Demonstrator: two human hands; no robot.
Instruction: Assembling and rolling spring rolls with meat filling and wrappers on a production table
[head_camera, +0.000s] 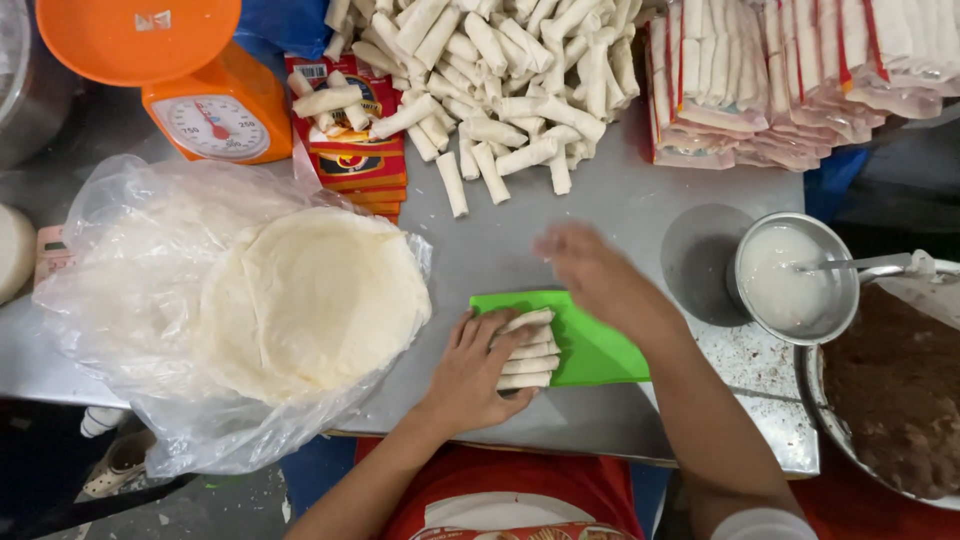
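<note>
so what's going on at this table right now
A person is rolling spring rolls on a green board. Their left hand rests on a small row of finished rolls, while the right hand, blurred, is above the board. Round wrappers lie on plastic to the left, and a pile of rolls sits behind.

Four small pale pastry rolls (527, 350), thin wrapped cylinders, lie side by side in a neat row, stacked edge to edge on the left end of the flat bright green plastic board (590, 345), their long axes running across it.
</note>
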